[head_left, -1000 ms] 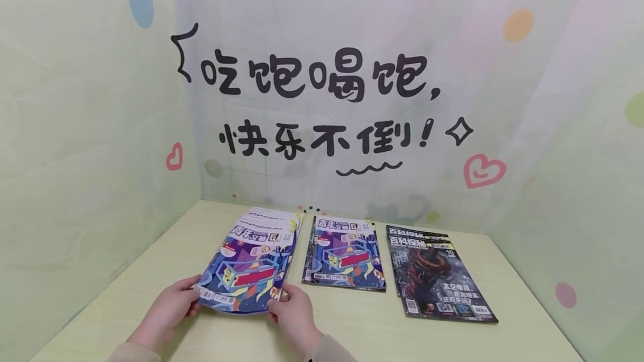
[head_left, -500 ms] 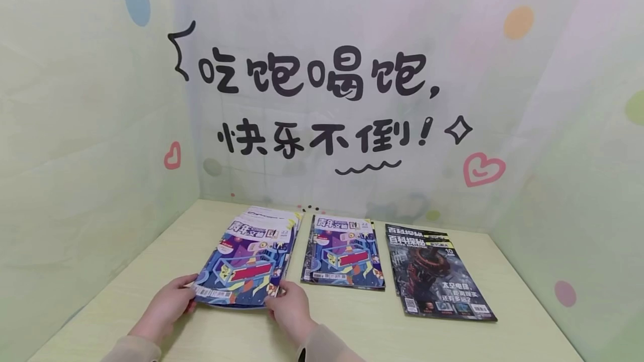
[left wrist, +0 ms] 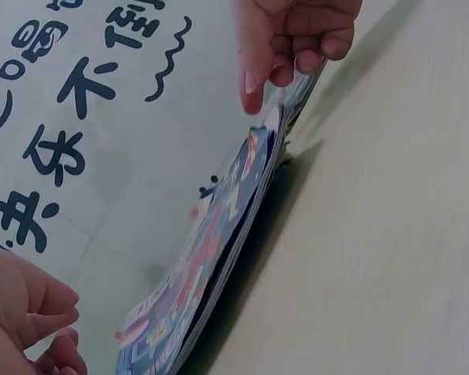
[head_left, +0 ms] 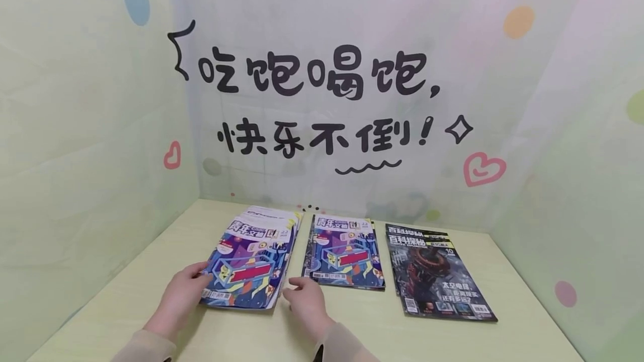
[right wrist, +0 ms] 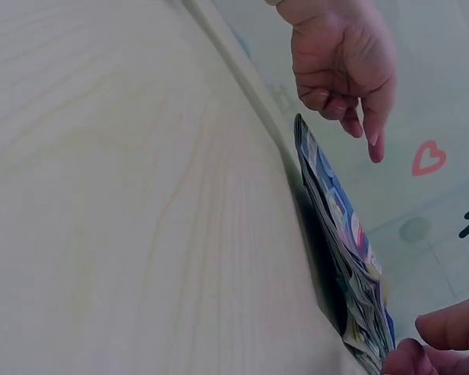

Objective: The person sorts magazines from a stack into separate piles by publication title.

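A stack of magazines with a purple and blue cover lies on the left part of the table, its far edges fanned out. At its lower left edge is my left hand, thumb and fingers loosely bent beside the corner. In the left wrist view this left hand shows a gap to the cover. My right hand is just off the lower right corner, fingers relaxed and holding nothing. Seen from the right wrist, the stack's page edges are slightly uneven.
A second pile with the same purple cover lies in the middle. To its right is a pile of dark magazines, the upper one shifted toward the front. A printed curtain stands behind the pale table.
Both hands have let go of the lower corners of the top magazine on the left stack. The right hand has moved right, away from it; the left has slid a little up its edge.
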`<state>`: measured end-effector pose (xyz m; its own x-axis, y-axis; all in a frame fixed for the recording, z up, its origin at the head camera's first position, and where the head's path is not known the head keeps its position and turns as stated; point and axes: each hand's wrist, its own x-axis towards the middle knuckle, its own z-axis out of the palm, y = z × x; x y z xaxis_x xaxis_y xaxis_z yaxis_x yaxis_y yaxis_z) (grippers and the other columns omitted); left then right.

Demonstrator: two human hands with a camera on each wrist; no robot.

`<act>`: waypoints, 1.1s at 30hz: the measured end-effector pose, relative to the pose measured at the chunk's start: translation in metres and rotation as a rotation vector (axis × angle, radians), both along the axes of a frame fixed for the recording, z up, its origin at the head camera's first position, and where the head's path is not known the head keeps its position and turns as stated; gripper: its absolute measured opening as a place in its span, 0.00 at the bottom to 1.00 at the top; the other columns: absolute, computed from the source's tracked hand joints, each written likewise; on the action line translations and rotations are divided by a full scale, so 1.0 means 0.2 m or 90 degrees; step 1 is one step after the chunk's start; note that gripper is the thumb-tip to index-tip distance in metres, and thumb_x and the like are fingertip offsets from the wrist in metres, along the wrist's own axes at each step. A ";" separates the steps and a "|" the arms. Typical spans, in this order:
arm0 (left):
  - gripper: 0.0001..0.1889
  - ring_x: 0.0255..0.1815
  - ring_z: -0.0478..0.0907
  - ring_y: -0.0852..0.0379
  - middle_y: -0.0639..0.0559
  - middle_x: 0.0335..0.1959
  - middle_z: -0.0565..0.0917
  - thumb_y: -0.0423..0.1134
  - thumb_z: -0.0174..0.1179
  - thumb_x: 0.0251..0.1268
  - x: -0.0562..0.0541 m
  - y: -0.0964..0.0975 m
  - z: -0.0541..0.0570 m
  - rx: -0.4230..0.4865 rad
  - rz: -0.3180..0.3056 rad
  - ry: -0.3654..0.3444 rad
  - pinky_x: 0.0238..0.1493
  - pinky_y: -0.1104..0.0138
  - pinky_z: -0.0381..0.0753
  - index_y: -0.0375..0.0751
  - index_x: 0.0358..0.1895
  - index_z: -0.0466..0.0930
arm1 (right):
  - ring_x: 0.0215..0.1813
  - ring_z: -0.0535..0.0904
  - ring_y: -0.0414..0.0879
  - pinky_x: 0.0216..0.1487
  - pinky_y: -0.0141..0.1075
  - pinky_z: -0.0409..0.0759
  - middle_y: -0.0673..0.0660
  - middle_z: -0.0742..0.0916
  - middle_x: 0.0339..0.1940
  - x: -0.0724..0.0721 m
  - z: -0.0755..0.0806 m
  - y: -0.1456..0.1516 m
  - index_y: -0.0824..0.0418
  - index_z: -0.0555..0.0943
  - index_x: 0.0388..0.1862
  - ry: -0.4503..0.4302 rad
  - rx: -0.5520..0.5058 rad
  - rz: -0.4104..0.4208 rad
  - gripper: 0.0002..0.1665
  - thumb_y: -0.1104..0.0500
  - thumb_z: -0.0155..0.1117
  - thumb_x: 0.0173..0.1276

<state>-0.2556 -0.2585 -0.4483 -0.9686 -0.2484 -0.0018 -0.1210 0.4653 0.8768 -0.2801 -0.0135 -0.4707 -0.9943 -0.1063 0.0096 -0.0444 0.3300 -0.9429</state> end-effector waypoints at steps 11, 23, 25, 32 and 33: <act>0.22 0.52 0.74 0.45 0.38 0.55 0.77 0.37 0.54 0.67 -0.04 0.43 0.04 0.007 -0.049 0.060 0.53 0.52 0.76 0.34 0.63 0.73 | 0.31 0.78 0.45 0.32 0.36 0.78 0.53 0.84 0.35 -0.04 0.02 0.22 0.70 0.81 0.52 0.015 -0.014 -0.003 0.18 0.62 0.61 0.65; 0.20 0.33 0.67 0.54 0.48 0.33 0.74 0.32 0.56 0.63 -0.11 0.77 -0.02 0.087 -0.130 0.065 0.31 0.66 0.69 0.30 0.58 0.76 | 0.34 0.78 0.48 0.34 0.36 0.78 0.62 0.82 0.45 -0.12 0.00 0.49 0.73 0.78 0.53 0.013 -0.029 -0.066 0.20 0.61 0.58 0.67; 0.20 0.34 0.68 0.53 0.47 0.35 0.75 0.31 0.55 0.62 -0.12 0.82 -0.03 0.083 -0.137 0.068 0.32 0.65 0.70 0.30 0.58 0.77 | 0.35 0.78 0.47 0.35 0.37 0.79 0.64 0.81 0.50 -0.13 -0.01 0.53 0.74 0.77 0.54 0.014 -0.028 -0.082 0.21 0.61 0.58 0.68; 0.19 0.44 0.73 0.50 0.41 0.49 0.80 0.32 0.56 0.62 -0.18 0.93 -0.08 0.038 -0.142 0.076 0.46 0.58 0.77 0.30 0.55 0.79 | 0.37 0.78 0.47 0.35 0.39 0.78 0.61 0.85 0.43 -0.17 -0.03 0.64 0.71 0.80 0.51 0.048 0.033 -0.174 0.18 0.61 0.59 0.66; 0.18 0.45 0.73 0.49 0.39 0.49 0.80 0.32 0.56 0.61 -0.19 0.94 -0.09 0.028 -0.136 0.082 0.49 0.55 0.77 0.29 0.54 0.79 | 0.38 0.79 0.48 0.37 0.41 0.79 0.61 0.85 0.41 -0.17 -0.03 0.66 0.71 0.81 0.50 0.056 0.045 -0.189 0.18 0.61 0.60 0.65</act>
